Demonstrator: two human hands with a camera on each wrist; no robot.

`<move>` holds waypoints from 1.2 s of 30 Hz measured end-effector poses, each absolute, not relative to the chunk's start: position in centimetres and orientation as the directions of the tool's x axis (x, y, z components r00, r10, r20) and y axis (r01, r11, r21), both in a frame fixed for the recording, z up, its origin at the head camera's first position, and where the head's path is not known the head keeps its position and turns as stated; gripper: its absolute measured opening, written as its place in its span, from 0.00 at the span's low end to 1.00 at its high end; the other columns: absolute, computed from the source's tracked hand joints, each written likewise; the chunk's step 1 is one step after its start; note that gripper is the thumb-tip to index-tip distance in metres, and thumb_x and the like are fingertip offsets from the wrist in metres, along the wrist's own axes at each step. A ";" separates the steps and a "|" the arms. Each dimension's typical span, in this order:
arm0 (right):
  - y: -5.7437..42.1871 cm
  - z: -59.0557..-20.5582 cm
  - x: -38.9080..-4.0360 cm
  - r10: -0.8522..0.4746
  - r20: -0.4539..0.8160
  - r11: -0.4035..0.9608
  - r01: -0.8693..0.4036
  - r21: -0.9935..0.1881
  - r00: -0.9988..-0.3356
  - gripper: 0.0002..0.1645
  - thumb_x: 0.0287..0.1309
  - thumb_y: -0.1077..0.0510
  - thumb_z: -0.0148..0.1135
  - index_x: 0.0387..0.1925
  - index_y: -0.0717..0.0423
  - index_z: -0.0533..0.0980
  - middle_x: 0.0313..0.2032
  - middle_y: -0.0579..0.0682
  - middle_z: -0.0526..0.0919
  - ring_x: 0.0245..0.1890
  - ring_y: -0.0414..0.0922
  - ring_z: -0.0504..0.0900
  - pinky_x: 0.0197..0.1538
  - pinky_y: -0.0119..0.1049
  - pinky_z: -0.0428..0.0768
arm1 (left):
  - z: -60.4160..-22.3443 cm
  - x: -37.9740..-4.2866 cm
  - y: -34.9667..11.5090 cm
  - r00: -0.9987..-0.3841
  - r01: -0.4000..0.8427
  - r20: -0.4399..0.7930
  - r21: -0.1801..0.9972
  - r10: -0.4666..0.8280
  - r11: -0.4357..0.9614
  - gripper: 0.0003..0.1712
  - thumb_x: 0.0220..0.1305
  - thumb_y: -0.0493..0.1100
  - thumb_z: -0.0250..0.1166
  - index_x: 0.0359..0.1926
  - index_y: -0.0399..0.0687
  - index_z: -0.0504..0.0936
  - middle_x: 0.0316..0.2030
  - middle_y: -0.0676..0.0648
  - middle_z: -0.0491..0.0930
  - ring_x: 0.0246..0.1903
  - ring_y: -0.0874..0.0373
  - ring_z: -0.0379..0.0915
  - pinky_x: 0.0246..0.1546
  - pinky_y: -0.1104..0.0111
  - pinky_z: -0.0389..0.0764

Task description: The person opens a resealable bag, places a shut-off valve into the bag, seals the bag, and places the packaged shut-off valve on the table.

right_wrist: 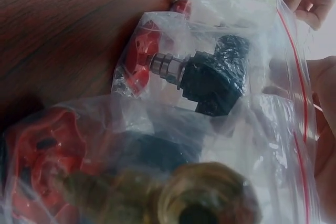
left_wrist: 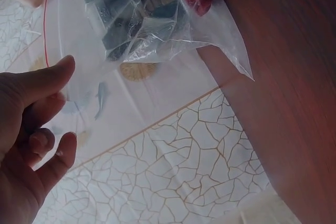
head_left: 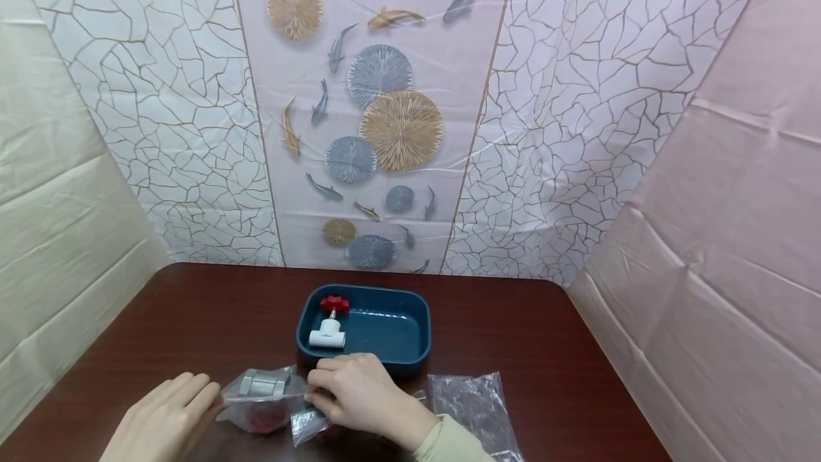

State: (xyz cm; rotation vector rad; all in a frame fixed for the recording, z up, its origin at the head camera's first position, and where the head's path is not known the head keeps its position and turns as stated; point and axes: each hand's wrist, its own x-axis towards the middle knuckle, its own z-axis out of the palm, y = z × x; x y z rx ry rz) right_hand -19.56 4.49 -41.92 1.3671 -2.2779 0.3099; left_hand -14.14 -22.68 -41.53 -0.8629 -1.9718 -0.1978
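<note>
Between my two hands is a clear zip bag (head_left: 290,381) with a grey valve (head_left: 264,382) inside; its red handle (head_left: 266,417) hangs lower in the bag. My left hand (head_left: 168,416) pinches the bag's left edge by the red zip line, thumb in front in the left wrist view. My right hand (head_left: 359,389) pinches the opposite edge of the mouth. In the right wrist view, a bagged dark valve (right_wrist: 212,82) with a red handle and a bagged brass valve (right_wrist: 210,192) lie close to the right hand. The head view mostly hides these under that hand.
A blue tray (head_left: 420,305) stands just beyond the hands, with a white valve (head_left: 328,334) with a red handle at its left side. A flat clear bag (head_left: 474,412) lies on the dark wooden table (head_left: 526,348) to the right. Patterned cloth (head_left: 545,162) hangs behind the table.
</note>
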 end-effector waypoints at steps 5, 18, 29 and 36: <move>4.8 -41.8 -19.5 -0.757 0.490 0.490 -0.871 -0.012 -0.432 0.03 0.57 0.46 0.61 0.31 0.36 0.80 0.28 0.28 0.74 0.25 0.23 0.70 0.30 0.17 0.67 | -41.7 -14.1 -23.1 -0.330 0.617 0.815 -0.195 0.476 0.763 0.21 0.70 0.54 0.44 0.22 0.53 0.72 0.22 0.60 0.64 0.23 0.62 0.60 0.23 0.70 0.59; 4.2 -41.6 -19.5 -0.764 0.491 0.483 -0.876 0.003 -0.419 0.03 0.60 0.49 0.58 0.29 0.38 0.75 0.25 0.30 0.69 0.22 0.24 0.65 0.25 0.17 0.61 | -42.3 -13.7 -24.0 -0.420 0.595 0.744 -0.206 0.519 0.777 0.26 0.73 0.54 0.35 0.29 0.50 0.76 0.27 0.59 0.68 0.28 0.62 0.65 0.24 0.69 0.64; 4.4 -41.9 -19.6 -0.751 0.494 0.502 -0.865 -0.006 -0.439 0.02 0.59 0.48 0.60 0.32 0.37 0.78 0.26 0.29 0.71 0.22 0.24 0.66 0.26 0.17 0.63 | -42.1 -13.5 -24.4 -0.396 0.596 0.740 -0.243 0.544 0.765 0.31 0.74 0.51 0.30 0.31 0.50 0.79 0.27 0.58 0.73 0.27 0.60 0.68 0.24 0.67 0.66; 4.8 -41.8 -19.7 -0.744 0.488 0.500 -0.865 -0.048 -0.457 0.05 0.58 0.45 0.61 0.34 0.36 0.81 0.29 0.28 0.74 0.26 0.22 0.69 0.27 0.17 0.66 | -41.6 -13.6 -24.4 -0.355 0.600 0.761 -0.259 0.542 0.757 0.28 0.74 0.50 0.33 0.29 0.51 0.78 0.24 0.58 0.73 0.26 0.60 0.65 0.24 0.68 0.63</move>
